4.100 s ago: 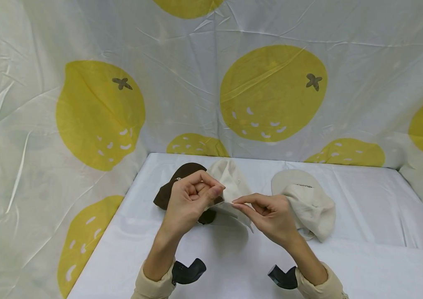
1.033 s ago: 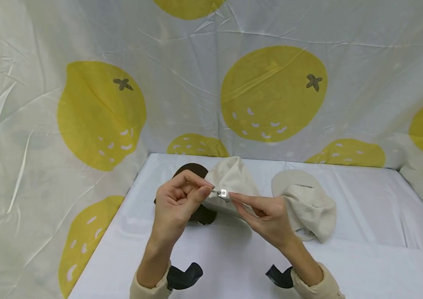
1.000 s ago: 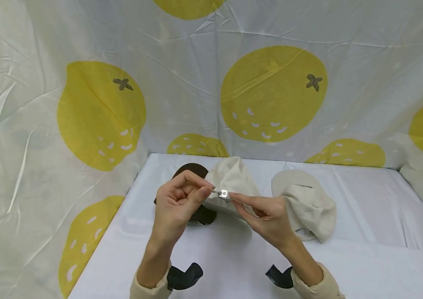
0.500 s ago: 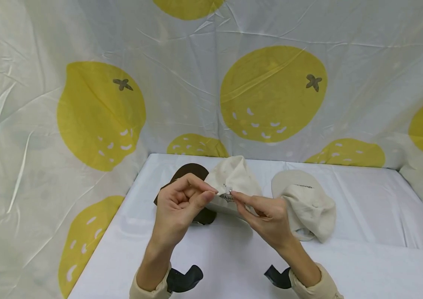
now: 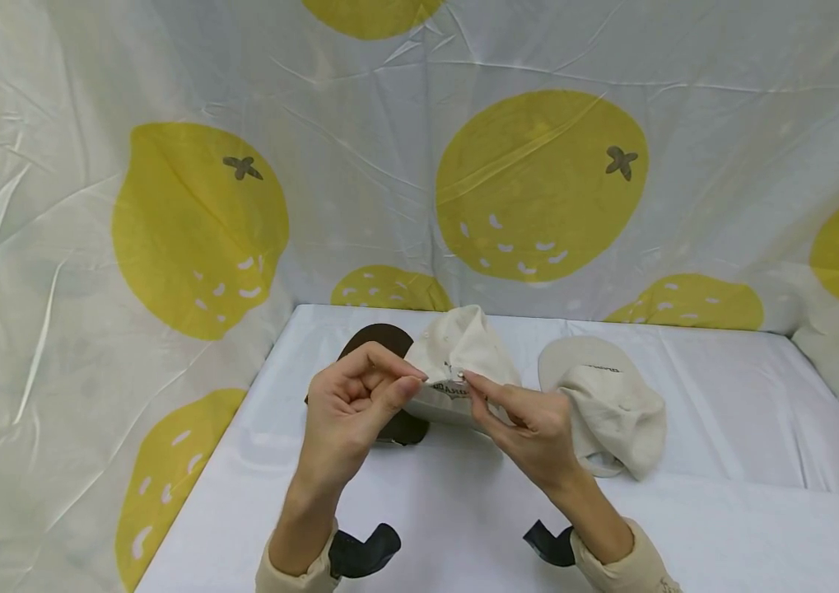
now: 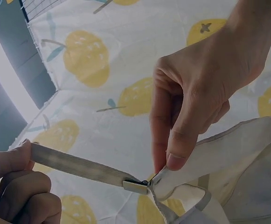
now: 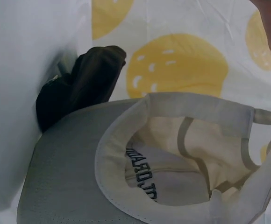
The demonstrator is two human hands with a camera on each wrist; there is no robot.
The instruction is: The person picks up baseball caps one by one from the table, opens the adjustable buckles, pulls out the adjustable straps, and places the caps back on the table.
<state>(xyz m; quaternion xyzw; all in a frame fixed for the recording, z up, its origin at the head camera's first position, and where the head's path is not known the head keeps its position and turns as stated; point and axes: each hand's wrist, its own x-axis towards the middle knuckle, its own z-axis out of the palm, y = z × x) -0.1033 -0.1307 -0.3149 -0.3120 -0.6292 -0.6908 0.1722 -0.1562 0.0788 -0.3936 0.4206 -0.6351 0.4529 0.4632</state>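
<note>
Left hand [image 5: 348,412] pinches the strap [image 6: 79,165] in its fingers, right hand [image 5: 533,424] nips the cream cap [image 5: 467,342] beside the buckle [image 6: 135,186], all toward the worktop [image 5: 745,395]'s far edge!

A dark brown cap [image 5: 384,336] is seen near the far left corner of the table [image 5: 730,403]. A pale cap [image 5: 615,412] is laid right of the middle, its brim [image 5: 560,360] turned toward the far edge, which is backed by lemon-printed sheeting [image 5: 360,181]. A light strip [image 6: 11,77] is glimpsed past it.
</note>
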